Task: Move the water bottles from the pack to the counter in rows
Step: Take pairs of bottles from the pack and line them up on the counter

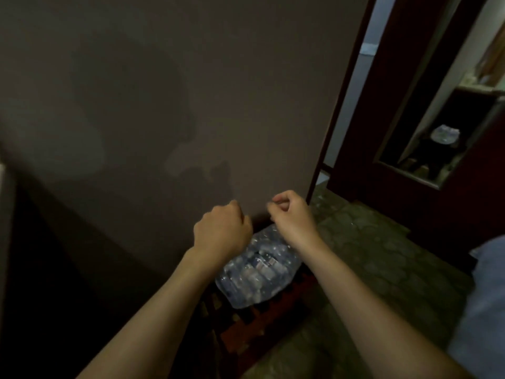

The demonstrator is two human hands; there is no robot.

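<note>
A shrink-wrapped pack of water bottles (pixel 257 272) lies on a dark red slatted stand (pixel 262 324) low against the wall. Both my hands hover just above the pack's far end. My left hand (pixel 222 232) is curled into a fist over the pack's upper left corner and hides that corner. My right hand (pixel 292 217) has its fingertips pinched together, and the clear wrap rises to just under it. In the dim light I cannot make out whether either hand pinches the wrap. No counter is in view.
A plain grey wall (pixel 177 105) fills the view ahead. To the right are a dark wooden door frame (pixel 338 105) and a mirror (pixel 437 138) that reflects the pack. Green patterned floor (pixel 382 255) spreads to the right, and blue fabric (pixel 483 296) sits at the right edge.
</note>
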